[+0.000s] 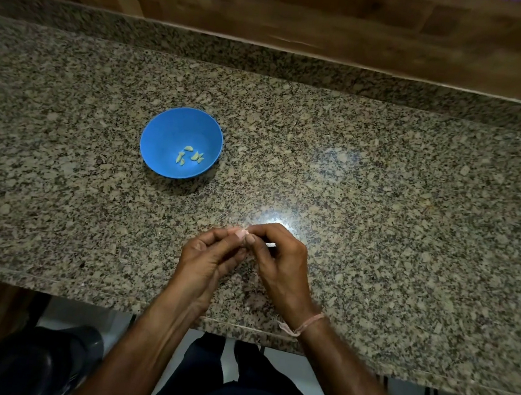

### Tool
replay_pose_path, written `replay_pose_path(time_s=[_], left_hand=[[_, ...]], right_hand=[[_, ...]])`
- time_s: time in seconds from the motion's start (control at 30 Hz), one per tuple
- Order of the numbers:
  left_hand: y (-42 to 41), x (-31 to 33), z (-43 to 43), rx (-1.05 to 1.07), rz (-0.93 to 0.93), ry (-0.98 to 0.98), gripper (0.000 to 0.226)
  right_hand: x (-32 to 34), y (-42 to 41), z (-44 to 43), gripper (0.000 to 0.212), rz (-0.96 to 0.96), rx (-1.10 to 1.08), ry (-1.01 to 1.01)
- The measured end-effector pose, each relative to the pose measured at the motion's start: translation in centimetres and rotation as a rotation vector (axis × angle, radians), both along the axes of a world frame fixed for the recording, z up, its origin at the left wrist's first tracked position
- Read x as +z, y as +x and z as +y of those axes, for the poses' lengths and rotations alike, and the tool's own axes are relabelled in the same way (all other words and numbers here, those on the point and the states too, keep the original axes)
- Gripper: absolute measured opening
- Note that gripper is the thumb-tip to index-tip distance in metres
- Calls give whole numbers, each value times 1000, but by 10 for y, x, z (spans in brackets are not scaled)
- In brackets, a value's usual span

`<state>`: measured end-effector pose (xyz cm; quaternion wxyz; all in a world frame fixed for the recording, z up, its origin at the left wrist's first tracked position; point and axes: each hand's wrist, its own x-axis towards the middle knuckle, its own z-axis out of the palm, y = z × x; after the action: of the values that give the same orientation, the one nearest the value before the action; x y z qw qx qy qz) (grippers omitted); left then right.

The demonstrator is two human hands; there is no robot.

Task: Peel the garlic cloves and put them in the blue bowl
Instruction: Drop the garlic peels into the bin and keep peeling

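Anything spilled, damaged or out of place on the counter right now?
Nothing stands out. The blue bowl sits upright with peeled cloves inside, and both hands, left hand and right hand, pinch one clove above the granite counter.

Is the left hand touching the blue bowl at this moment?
Apart. The head view shows bare granite counter between the left hand and the blue bowl; the hand pinches a garlic clove together with the right hand.

We find no text, label, brand or number that can be read anywhere. The blue bowl [181,143] bears no marking we can make out
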<state>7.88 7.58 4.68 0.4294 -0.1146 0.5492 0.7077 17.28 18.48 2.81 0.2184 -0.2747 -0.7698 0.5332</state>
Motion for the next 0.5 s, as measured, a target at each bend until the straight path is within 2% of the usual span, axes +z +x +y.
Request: replay_pose_path(time_s=[0.3,0.43,0.5], left_hand=[[-2,-7,2,-46,-34,-21,20],[-6,-10,4,-123,78,-114,22],[-8,-12,7,-177,135,-201,20]], right_hand=[[-11,-2,0,9,-47,-24,-128],[-13,-1,3,9,-59,-46,-227],[-15,0,4,8,-82,-54,-206]])
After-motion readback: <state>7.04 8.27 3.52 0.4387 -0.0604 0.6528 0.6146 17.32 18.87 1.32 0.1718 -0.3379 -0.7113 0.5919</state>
